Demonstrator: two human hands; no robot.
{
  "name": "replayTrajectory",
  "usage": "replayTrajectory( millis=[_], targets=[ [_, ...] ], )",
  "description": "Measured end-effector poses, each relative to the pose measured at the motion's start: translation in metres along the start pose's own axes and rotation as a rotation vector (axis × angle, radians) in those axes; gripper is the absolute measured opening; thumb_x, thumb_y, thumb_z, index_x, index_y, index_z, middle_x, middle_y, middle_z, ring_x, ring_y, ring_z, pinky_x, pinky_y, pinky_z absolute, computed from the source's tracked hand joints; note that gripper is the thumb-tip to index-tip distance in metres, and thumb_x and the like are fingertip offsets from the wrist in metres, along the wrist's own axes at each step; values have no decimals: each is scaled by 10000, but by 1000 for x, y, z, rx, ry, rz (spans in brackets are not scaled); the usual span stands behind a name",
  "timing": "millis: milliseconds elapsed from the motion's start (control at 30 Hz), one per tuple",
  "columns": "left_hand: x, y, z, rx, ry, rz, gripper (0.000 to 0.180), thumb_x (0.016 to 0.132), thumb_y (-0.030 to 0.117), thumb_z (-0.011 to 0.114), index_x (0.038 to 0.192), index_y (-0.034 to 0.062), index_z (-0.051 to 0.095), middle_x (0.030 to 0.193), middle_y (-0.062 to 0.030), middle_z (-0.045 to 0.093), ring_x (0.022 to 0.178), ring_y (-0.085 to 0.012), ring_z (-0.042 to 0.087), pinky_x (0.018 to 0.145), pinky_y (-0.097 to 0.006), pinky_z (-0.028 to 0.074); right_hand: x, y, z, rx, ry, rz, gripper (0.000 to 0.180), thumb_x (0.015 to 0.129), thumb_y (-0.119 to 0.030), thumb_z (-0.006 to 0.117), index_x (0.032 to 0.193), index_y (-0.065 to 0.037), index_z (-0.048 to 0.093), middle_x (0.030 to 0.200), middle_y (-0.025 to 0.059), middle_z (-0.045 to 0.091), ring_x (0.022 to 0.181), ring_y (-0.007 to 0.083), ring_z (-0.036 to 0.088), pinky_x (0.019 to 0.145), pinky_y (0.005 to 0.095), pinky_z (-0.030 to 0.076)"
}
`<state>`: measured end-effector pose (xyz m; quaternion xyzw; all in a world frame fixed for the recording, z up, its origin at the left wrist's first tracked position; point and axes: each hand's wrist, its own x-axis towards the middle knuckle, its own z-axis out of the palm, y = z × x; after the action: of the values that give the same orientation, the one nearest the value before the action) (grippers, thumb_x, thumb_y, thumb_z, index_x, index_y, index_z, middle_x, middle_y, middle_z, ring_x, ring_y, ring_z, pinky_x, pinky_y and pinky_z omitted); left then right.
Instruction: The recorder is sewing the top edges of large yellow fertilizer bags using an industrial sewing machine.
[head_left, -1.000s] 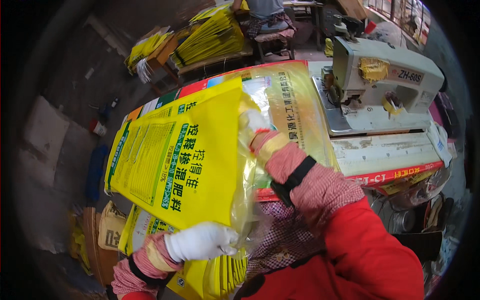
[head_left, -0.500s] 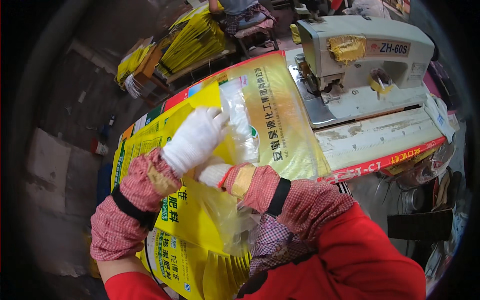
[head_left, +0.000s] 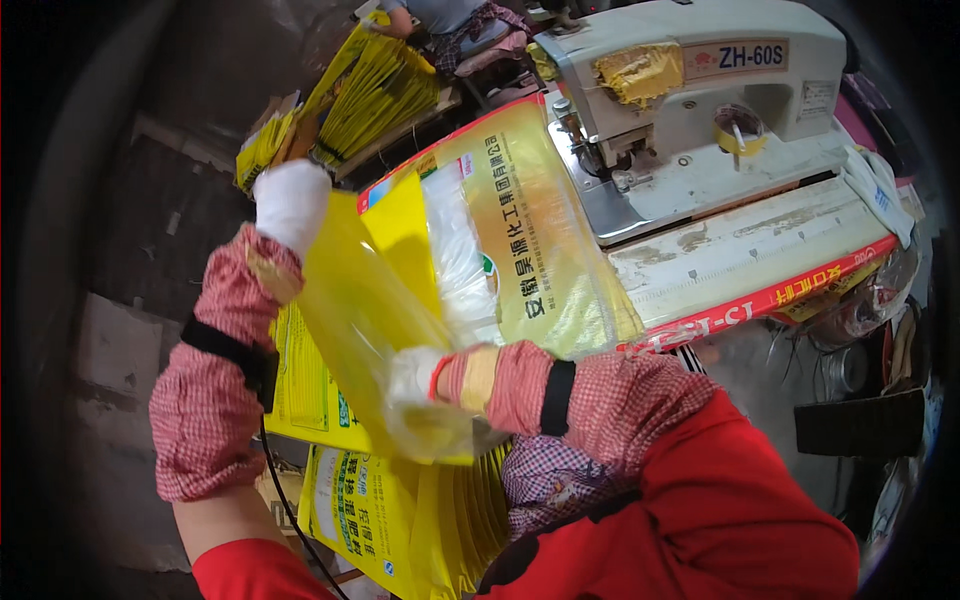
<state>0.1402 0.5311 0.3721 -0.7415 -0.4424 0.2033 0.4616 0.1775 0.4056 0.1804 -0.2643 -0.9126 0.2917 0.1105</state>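
A clear plastic bag [head_left: 365, 310], smeared by motion, stretches slantwise between my two white-gloved hands. My left hand [head_left: 292, 205] is raised at the far left and closed on the plastic's upper end. Lower and nearer to me, my right hand [head_left: 412, 375] grips the other end; the plastic partly covers its fingers. Beneath them lies a yellow printed sack [head_left: 310, 385]. A stack of folded yellow sacks [head_left: 400, 520] hangs below it, close to my body. Beyond my right hand, a pile of clear plastic bags [head_left: 462, 250] rests on the table.
A white industrial sewing machine [head_left: 700, 90] stands at the right on a worn tabletop [head_left: 740, 250]. A yellowish printed sheet [head_left: 545, 240] covers the table beside it. At the back, a seated person [head_left: 465, 25] is near bundled yellow sacks [head_left: 380, 90]. A black cable [head_left: 285, 500] hangs by my left arm.
My left hand has moved left and away from my right hand, drawing the clear plastic out between them. My right hand has come slightly nearer to me. The view has shifted a little.
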Motion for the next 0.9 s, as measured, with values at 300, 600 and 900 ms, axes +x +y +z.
replayTrajectory(
  millis=[300, 600, 900],
  targets=[
    [111, 26, -64, -38, 250, -116, 181, 842, 112, 538, 973, 61, 652, 895, -121, 667, 826, -281, 682, 646, -393, 534, -137, 2, 14, -256, 109, -633, 247, 796, -257, 593, 958, -98, 690, 886, 109, 673, 767, 247, 645, 679, 467, 514],
    [132, 98, -82, -312, 37, -2, 306, 948, 257, 389, 1039, 91, 630, 978, -151, 672, 917, -333, 649, 767, -460, 498, -244, 61, -31, 352, 1036, 560, 501, 779, -222, 647, 1213, -6, 519, 1060, 188, 622, 922, 335, 603, 855, 402, 476],
    [126, 115, -93, -277, 49, 67, 326, 958, 260, 372, 1019, 62, 624, 969, -153, 668, 904, -340, 645, 753, -456, 495, -241, 55, -53, 682, 747, 588, 609, 803, -205, 626, 1359, -57, 424, 869, 163, 664, 666, 222, 657, 617, 342, 534]
  ],
)
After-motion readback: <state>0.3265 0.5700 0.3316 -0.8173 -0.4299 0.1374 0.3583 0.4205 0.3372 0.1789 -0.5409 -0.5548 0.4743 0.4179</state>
